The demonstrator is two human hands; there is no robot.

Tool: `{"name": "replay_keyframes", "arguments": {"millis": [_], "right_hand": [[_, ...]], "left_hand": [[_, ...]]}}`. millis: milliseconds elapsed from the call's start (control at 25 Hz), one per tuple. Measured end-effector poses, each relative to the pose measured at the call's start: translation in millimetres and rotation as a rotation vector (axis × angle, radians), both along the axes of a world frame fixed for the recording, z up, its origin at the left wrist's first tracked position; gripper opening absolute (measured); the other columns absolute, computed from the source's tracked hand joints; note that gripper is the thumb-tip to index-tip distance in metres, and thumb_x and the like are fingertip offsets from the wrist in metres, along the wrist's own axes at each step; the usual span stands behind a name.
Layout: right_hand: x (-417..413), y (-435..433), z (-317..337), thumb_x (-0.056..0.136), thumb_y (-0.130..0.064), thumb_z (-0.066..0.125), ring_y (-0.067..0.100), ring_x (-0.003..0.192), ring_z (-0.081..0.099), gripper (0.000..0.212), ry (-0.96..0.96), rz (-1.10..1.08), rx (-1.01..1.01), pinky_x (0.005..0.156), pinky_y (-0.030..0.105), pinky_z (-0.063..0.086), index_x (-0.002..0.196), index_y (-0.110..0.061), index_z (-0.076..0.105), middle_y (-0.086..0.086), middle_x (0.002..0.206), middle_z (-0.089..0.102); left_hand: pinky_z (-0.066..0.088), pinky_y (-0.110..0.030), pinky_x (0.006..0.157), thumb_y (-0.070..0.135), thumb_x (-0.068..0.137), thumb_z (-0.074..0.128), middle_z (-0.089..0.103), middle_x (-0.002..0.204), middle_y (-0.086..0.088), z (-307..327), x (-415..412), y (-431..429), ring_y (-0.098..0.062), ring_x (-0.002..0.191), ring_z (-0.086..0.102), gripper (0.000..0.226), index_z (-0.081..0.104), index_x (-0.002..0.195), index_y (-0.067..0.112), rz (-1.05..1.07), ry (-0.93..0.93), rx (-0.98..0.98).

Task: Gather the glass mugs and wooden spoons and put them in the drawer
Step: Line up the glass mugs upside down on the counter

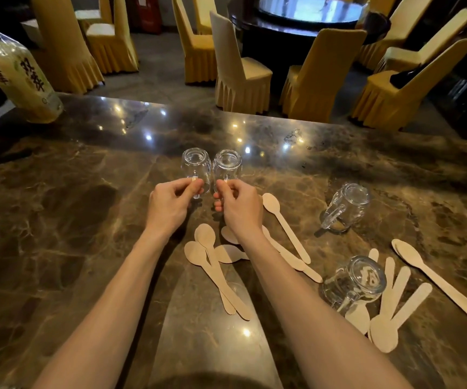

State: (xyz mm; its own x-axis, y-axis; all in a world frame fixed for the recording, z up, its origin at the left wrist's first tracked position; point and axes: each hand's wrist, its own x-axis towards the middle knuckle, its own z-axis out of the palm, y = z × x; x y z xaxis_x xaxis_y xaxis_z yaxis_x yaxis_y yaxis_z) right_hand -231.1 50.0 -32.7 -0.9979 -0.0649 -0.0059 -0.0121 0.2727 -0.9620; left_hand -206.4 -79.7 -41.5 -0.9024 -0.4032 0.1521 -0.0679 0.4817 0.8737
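The marble surface [58,206] carries everything the task needs; no drawer is in view. A bottle [19,71] stands at its far left corner, apart from the work. Two glass mugs sit upside down and side by side at the centre: the left hand [170,204] has its fingers pinched on the handle of the left mug [196,167], the right hand [239,207] likewise on the right mug [226,165], likely so both can be lifted together. Two more mugs [347,206] [358,282] wait to the right, and wooden spoons [215,268] lie scattered nearer the person, untouched
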Motion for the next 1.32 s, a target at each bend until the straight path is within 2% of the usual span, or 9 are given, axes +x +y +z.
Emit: {"name": "replay_keyframes", "arguments": {"millis": [160, 360, 480, 640, 880, 1000, 1120, 1240, 1320], "right_hand": [[1.6, -1.4, -1.2, 0.092, -0.031, 0.056, 0.001, 0.053, 0.06, 0.021, 0.001, 0.0, 0.013, 0.047, 0.006, 0.045, 0.084, -0.017, 0.068, -0.009, 0.064, 0.064], [10.3, 8.2, 21.0, 0.087, -0.037, 0.063, 0.011, 0.069, 0.064, 0.025, -0.054, 0.108, 0.224, 0.055, 0.018, 0.046, 0.093, -0.014, 0.068, 0.002, 0.081, 0.07], [20.9, 35.5, 58.8, 0.083, -0.041, 0.065, 0.009, 0.084, 0.055, 0.038, 0.135, 0.174, 0.513, 0.065, 0.016, 0.037, 0.112, -0.015, 0.063, -0.001, 0.102, 0.068], [49.9, 137.0, 113.0, 0.081, -0.046, 0.065, -0.007, 0.075, 0.057, 0.034, 0.42, -0.067, 0.465, 0.064, 0.009, 0.044, 0.111, -0.03, 0.064, -0.018, 0.093, 0.064], [118.2, 219.8, 69.1, 0.07, -0.064, 0.058, -0.005, 0.075, 0.052, 0.057, 0.096, -0.224, 0.506, 0.064, 0.018, 0.045, 0.119, -0.036, 0.053, -0.019, 0.105, 0.048], [135.6, 212.7, 38.1, 0.058, -0.076, 0.057, 0.004, 0.094, 0.056, 0.087, 0.044, -0.165, 0.515, 0.066, 0.011, 0.039, 0.133, -0.037, 0.034, -0.016, 0.126, 0.044], [138.1, 204.3, 16.7, 0.053, -0.076, 0.067, 0.011, 0.118, 0.05, 0.106, -0.009, -0.117, 0.441, 0.09, 0.023, 0.044, 0.14, -0.037, 0.02, -0.014, 0.139, 0.039], [136.8, 200.6, 4.4, 0.054, -0.073, 0.07, 0.019, 0.112, 0.057, 0.105, -0.01, -0.13, 0.395, 0.092, 0.038, 0.051, 0.138, -0.032, 0.023, -0.007, 0.137, 0.046], [135.7, 200.8, -1.2, 0.056, -0.07, 0.071, 0.015, 0.099, 0.061, 0.098, 0.018, -0.141, 0.375, 0.082, 0.031, 0.054, 0.136, -0.033, 0.028, -0.008, 0.13, 0.052]], "left_hand": [[0.043, -0.018, 0.061, 0.04, 0.087, 0.059, 0.066, 0.077, 0.022, 1.4, -0.4, -1.4, 0.017, 0.07, 0.058, 0.017, 0.07, 0.095, 0.032, -0.02, -0.03, -0.039], [0.053, -0.025, 0.065, 0.05, 0.086, 0.055, 0.065, 0.08, 0.02, 14.8, 9.2, 0.8, 0.004, 0.072, 0.063, 0.021, 0.065, 0.098, 0.037, -0.015, -0.114, -0.028], [0.055, -0.033, 0.076, 0.05, 0.086, 0.054, 0.065, 0.097, 0.01, 32.0, 27.4, 3.2, -0.007, 0.088, 0.063, 0.033, 0.06, 0.111, 0.028, 0.063, -0.146, -0.087], [0.049, -0.011, 0.061, 0.042, 0.086, 0.059, 0.063, 0.089, 0.022, 60.6, 57.0, 47.6, 0.006, 0.076, 0.058, 0.02, 0.06, 0.105, 0.037, -0.035, 0.084, -0.049], [0.054, -0.04, 0.082, 0.031, 0.09, 0.056, 0.065, 0.108, 0.005, 38.3, 22.2, 156.7, -0.017, 0.088, 0.064, 0.029, 0.059, 0.118, 0.023, -0.479, -0.124, -0.03], [0.052, -0.04, 0.087, 0.033, 0.091, 0.055, 0.064, 0.117, 0.0, 19.7, 6.7, 179.8, -0.017, 0.096, 0.062, 0.033, 0.056, 0.122, 0.022, -0.506, -0.123, -0.073], [0.052, -0.034, 0.086, 0.032, 0.091, 0.055, 0.065, 0.104, 0.006, 9.6, 0.4, 186.6, -0.014, 0.099, 0.063, 0.024, 0.061, 0.112, 0.023, -0.502, -0.1, -0.032], [0.052, -0.037, 0.087, 0.031, 0.093, 0.051, 0.065, 0.1, 0.005, 6.1, -1.5, 189.9, -0.013, 0.097, 0.062, 0.024, 0.062, 0.111, 0.018, -0.525, -0.094, -0.009], [0.051, -0.041, 0.089, 0.029, 0.094, 0.05, 0.067, 0.103, 0.001, 6.6, -2.9, 193.5, -0.014, 0.099, 0.062, 0.026, 0.063, 0.113, 0.016, -0.536, -0.082, 0.018]]}}
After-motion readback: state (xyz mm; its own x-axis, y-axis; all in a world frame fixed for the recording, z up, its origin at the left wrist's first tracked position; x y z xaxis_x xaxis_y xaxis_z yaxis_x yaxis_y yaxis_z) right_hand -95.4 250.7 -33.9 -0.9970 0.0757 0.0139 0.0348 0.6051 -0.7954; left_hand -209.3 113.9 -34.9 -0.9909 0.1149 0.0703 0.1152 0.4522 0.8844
